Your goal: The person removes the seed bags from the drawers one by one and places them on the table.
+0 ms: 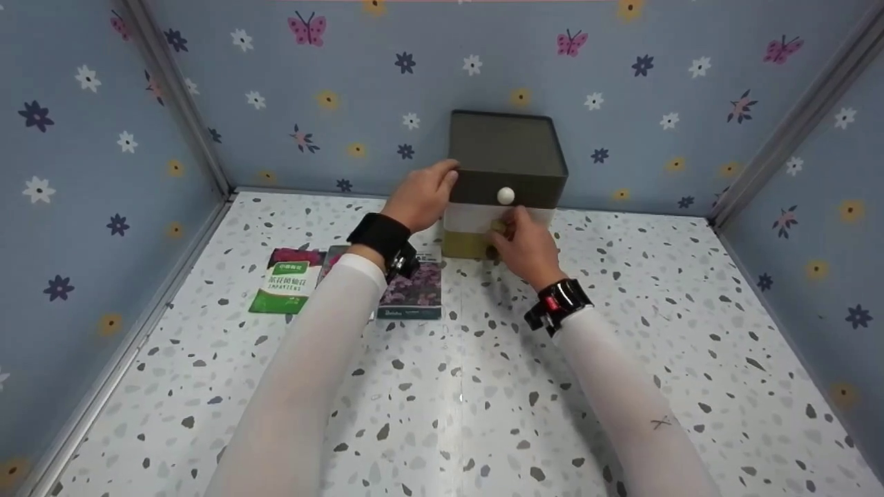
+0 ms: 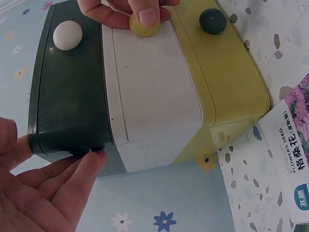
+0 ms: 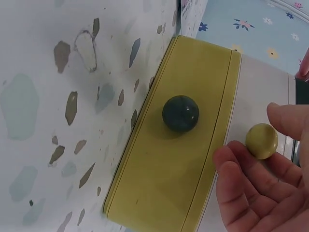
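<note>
A three-tier drawer box point(image 1: 507, 145) stands against the back wall, with a dark green top drawer, a white middle one and a yellow bottom one. My left hand point(image 1: 423, 195) grips its upper left corner, fingertips point(image 2: 98, 157) against the dark drawer's side. On the white middle drawer, my right hand point(image 1: 528, 247) pinches the round yellow knob point(image 3: 261, 140) between thumb and fingers. All three drawers look closed. The white knob point(image 1: 506, 196) of the top drawer and the dark green knob point(image 3: 180, 113) of the bottom drawer stand untouched.
Left of the box, several flower seed packets lie flat on the speckled tabletop point(image 1: 442, 414), partly under my left forearm. One is a green and white packet point(image 1: 284, 281), another shows purple flowers point(image 1: 412, 290). Patterned blue panels point(image 1: 373, 69) enclose the back and both sides.
</note>
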The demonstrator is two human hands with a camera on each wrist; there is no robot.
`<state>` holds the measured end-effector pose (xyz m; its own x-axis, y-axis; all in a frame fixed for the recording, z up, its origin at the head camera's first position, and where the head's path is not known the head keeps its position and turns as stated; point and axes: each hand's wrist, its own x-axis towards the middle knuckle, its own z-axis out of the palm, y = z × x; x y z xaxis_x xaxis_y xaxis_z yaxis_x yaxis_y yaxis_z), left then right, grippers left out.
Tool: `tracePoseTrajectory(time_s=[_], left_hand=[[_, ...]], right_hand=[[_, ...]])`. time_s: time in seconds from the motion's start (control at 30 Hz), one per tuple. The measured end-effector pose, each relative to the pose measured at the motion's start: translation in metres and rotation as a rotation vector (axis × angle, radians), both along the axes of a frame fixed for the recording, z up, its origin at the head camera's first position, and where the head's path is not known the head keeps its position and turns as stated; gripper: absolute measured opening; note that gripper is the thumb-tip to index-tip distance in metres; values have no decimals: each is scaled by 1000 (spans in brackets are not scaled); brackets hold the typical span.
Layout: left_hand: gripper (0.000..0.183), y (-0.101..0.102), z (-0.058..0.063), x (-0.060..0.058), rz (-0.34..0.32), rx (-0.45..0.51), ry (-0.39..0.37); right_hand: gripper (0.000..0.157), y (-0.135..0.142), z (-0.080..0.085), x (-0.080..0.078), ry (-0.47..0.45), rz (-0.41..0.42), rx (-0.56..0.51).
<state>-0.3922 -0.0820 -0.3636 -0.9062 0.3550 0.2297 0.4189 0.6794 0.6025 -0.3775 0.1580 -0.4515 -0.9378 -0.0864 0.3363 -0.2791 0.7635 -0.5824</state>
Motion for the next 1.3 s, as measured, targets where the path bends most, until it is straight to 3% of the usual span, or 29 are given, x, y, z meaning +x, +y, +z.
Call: tracePoseTrajectory(time_s=[0.2, 0.63, 1.03, 1.3], left_hand=[[53, 1, -1, 0, 13, 4, 6], [53, 0, 0, 1, 0, 12, -19], [53, 0, 1, -1, 9, 2, -2], [53, 1, 1, 0, 5, 5, -9]], right_hand=[[32, -5, -1, 0, -22, -44, -24], [21, -3, -1, 5, -1, -24, -25], [25, 0, 4, 24, -39, -34, 20], [25, 5, 0, 44, 9, 9, 24]])
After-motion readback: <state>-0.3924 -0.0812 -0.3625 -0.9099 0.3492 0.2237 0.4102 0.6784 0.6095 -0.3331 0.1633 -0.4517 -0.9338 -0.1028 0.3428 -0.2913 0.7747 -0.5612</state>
